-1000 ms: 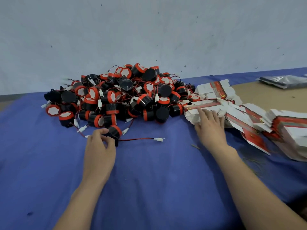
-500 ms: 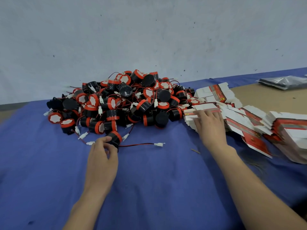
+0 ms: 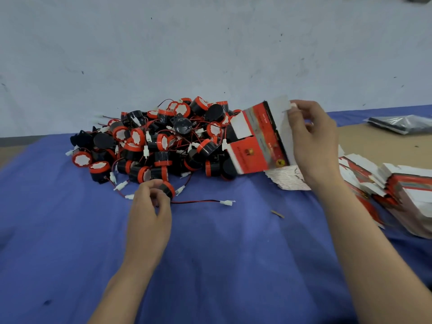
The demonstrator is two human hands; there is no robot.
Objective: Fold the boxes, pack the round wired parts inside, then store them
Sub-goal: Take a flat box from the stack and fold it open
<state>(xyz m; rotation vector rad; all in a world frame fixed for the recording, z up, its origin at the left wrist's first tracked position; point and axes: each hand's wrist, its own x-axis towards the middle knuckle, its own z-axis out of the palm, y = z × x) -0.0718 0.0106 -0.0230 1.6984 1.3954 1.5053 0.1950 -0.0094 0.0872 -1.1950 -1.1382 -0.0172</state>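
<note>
Black-and-red round parts point(image 3: 161, 146), red-and-white flat box point(image 3: 259, 141), blue cloth point(image 3: 210, 265)

On my feed the person shows as two bare arms only. The left hand point(image 3: 149, 213) and left forearm point(image 3: 121, 288) are uncovered all the way to the lower frame edge, and so are the right hand point(image 3: 313, 141) and right forearm point(image 3: 374, 265). Both forearms look slim and smooth; the wide lens broadens the right one near the corner.
</note>
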